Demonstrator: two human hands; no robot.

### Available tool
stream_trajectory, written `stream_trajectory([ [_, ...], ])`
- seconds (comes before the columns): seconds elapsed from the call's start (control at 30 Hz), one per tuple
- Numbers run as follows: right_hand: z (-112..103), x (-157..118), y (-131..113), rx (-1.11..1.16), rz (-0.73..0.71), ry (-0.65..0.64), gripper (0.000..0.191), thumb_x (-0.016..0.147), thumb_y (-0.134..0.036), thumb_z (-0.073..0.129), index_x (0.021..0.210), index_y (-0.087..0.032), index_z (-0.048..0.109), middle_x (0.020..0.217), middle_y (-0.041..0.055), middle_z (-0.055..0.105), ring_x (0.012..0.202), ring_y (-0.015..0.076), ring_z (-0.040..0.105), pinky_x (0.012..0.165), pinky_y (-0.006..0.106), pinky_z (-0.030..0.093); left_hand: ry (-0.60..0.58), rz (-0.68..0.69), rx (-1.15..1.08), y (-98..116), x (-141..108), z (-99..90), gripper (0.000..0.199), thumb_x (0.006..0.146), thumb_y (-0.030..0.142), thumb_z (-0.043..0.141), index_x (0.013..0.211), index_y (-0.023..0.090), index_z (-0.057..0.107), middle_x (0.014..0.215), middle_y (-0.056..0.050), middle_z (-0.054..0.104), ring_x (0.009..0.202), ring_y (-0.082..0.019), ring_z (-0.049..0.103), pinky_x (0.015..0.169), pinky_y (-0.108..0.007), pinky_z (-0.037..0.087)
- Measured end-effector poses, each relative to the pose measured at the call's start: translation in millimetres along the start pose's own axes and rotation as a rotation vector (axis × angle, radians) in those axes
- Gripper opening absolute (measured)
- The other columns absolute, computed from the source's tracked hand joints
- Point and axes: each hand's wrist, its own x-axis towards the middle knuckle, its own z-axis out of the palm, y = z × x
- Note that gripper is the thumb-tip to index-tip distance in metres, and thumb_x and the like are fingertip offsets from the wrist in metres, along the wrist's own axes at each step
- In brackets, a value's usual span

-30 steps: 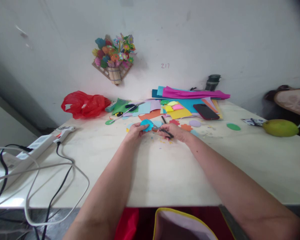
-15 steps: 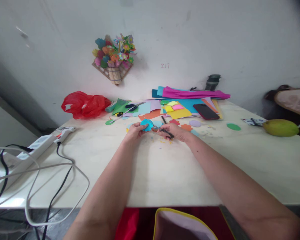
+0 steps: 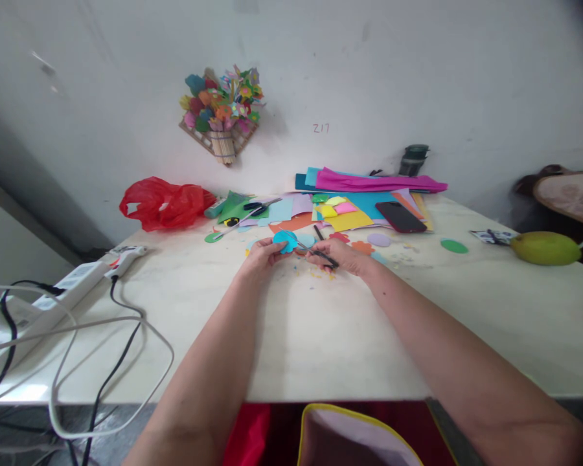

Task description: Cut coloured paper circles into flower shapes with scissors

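Between thumb and fingers, my left hand (image 3: 264, 256) pinches a blue paper piece (image 3: 284, 241) with a partly scalloped edge. My right hand (image 3: 341, 254) is closed around the dark handles of a pair of scissors (image 3: 326, 259). Their blades point left and meet the right edge of the blue paper. Small paper scraps (image 3: 320, 274) lie on the table under the hands. Just beyond the right hand are a red paper flower (image 3: 339, 237), an orange paper flower (image 3: 363, 248) and a lilac paper oval (image 3: 379, 240).
Colored paper sheets (image 3: 350, 220), a phone (image 3: 401, 217) and a second pair of scissors (image 3: 258, 208) lie toward the wall. A red plastic bag (image 3: 162, 204) sits at the back left. Power strips (image 3: 72, 288) with loose cables line the left side; a mango (image 3: 545, 248) lies right.
The blue paper has turned very slightly in my left hand, and the scissor blades have shifted a little at its edge. Everything else looks the same.
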Motion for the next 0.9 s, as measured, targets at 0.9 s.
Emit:
stream_trajectory([
  [0.9,-4.5,1.8,4.2,0.035,0.003,-0.038,0.027,0.065,-0.031,0.069,0.083,-0.011,0.068,0.055,-0.0021,0.054,0.040,0.0038,0.042,0.036,0.017,0.033,0.016,-0.008,0.001,0.9,0.0,-0.1,0.019,0.059,0.018,0.075,0.074,0.008,0.069,0.075,-0.009,0.070,0.071,-0.018,0.066,0.075,-0.032,0.053],
])
